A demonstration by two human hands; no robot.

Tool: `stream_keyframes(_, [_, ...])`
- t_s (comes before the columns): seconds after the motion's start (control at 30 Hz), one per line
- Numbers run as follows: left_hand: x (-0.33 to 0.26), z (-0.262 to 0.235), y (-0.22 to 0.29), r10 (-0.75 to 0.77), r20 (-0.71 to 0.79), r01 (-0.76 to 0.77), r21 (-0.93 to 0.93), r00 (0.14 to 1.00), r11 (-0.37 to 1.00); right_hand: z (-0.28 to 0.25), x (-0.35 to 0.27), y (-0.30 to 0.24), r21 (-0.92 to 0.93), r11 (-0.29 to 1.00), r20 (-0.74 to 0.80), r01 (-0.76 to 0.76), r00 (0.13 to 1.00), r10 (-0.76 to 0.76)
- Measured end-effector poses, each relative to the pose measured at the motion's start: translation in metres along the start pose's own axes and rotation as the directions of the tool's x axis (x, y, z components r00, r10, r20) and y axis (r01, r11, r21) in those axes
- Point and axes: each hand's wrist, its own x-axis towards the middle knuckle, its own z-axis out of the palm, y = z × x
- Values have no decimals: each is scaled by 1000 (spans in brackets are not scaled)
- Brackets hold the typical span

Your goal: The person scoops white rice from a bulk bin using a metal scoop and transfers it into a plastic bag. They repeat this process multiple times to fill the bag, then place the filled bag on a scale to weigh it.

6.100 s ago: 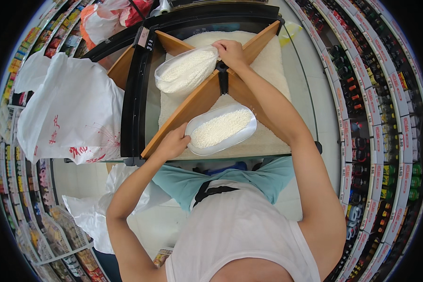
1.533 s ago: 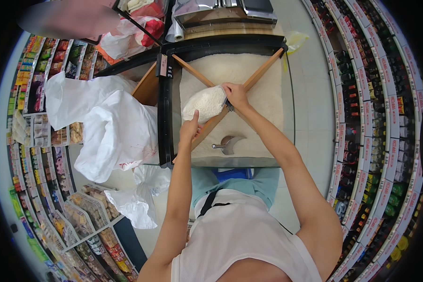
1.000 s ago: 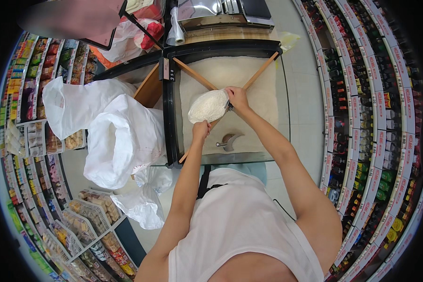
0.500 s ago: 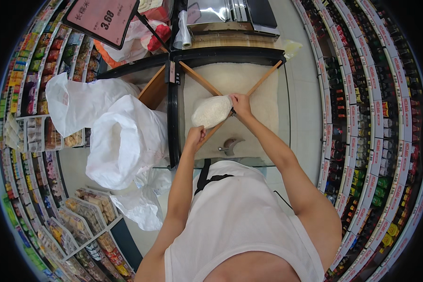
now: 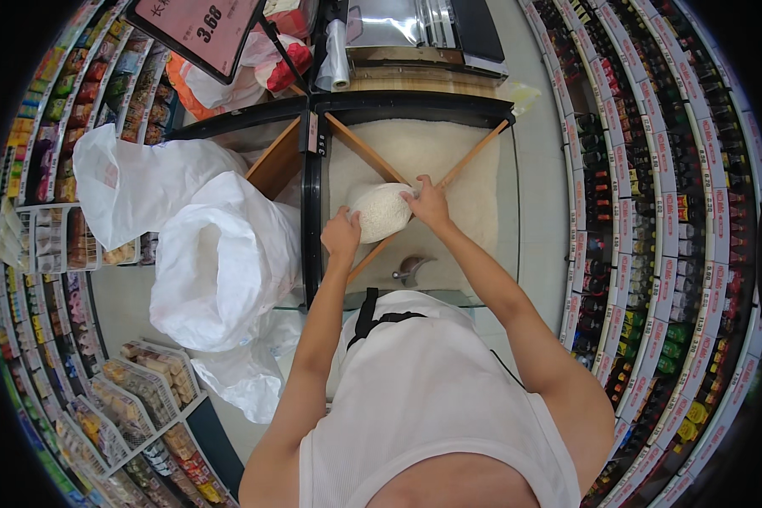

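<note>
Black rims the grain bin [image 5: 415, 103] crossed by wooden dividers [image 5: 475, 155], a white sack [image 5: 266, 262] beside it toward eight o'clock. At eight o'clock from the crossing is the filled grain bag [image 5: 382, 212], the left hand [image 5: 342, 234] touching it at nine, the right hand [image 5: 429, 205] at two, though whether either grip clamps it I cannot tell. The step looks like handling the bag's edges; the next move calls for even support from both hands, clear of the scoop [image 5: 411, 269] at six o'clock

Black-framed pink price sign [image 5: 201, 32], printed shelf-edge labels [image 5: 720, 245]
</note>
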Motion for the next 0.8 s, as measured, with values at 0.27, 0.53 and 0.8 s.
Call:
stream_keyframes(0.27, [16,10,-32,178,-223,-228,-227,959,947,14,13,23,-12,999,102,53,993,-52])
stream_keyframes(0.53, [14,-5,-63,136,-193,-207,-419,972,884,28,-7,14,165,984,196,-68,980,35])
stream_keyframes(0.8, [-5,6,-66,82,-99,-121,-507,992,853,1,-127,11,65,936,420,345,842,-339])
